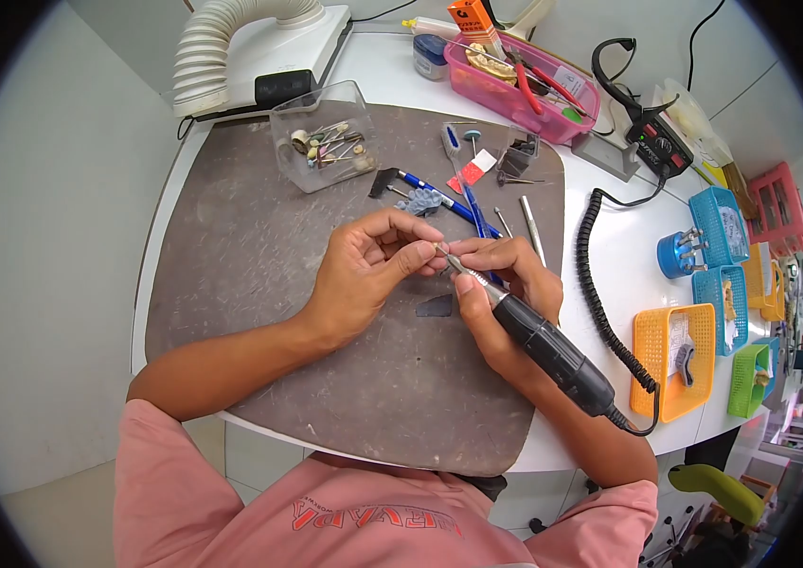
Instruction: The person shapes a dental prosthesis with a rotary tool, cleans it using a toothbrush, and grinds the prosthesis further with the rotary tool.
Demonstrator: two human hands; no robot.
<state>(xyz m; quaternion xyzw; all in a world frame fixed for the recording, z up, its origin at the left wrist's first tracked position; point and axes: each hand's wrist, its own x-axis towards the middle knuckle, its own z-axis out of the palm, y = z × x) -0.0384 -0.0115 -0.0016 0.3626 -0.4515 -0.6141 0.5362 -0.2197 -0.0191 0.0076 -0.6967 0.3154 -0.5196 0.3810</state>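
At twelve o'clock I see a blue pen (455, 207); my right hand (526, 273) grips the handpiece (553, 348), tip at my pinching left hand (362, 265).

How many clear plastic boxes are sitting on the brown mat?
2. The larger box, holding rotary bits, is at the far left of the mat; the smaller box, holding dark pieces, is at its far right. Neither is under the hands.
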